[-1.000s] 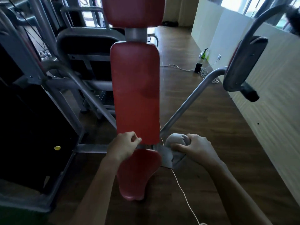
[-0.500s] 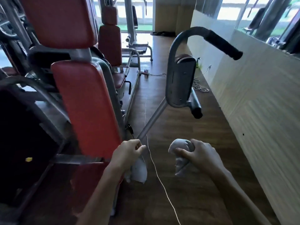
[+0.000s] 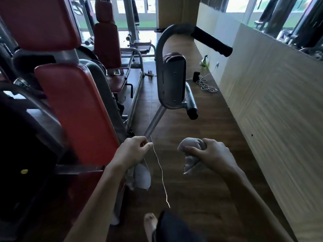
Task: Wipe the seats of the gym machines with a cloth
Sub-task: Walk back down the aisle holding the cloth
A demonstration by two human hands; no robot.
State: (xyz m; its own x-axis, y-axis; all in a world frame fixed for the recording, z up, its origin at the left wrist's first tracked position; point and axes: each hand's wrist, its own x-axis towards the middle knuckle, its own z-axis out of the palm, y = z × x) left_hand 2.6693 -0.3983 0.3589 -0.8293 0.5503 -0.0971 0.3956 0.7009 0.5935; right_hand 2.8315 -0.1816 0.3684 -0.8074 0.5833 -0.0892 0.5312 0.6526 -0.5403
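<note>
Between the red machine and the pale wood-grain wall panel (image 3: 272, 105), your two bare hands hung over the dark plank floor (image 3: 195, 180). Your right hand (image 3: 212, 155) was curled tight round a bunched grey cloth (image 3: 191, 155), soft and lumpy, a rounded wad bulging out past the thumb and a crumpled tail hanging below the palm. Your left hand (image 3: 132, 151) was pinched nearly closed, thumb meeting fingertips; a thin pale cord (image 3: 160, 169) ran past those fingertips and wavered down toward the floor, but whether you actually gripped it could not be told. A second pale rag (image 3: 142, 178), limp and rounded, hung just under the left wrist; what held it was hidden. Left of that hand stood the smooth red vinyl back pad (image 3: 76, 110), long and rounded at the corners, with another red pad (image 3: 38, 21) above it on a grey metal post. Ahead, a curved grey steel arm (image 3: 161, 41) carried a flat rounded metal plate (image 3: 172, 81) and a black foam grip (image 3: 212, 41). Farther back sat another red padded seat (image 3: 116, 81). White cable coils (image 3: 207, 86) lay by the wall.
</note>
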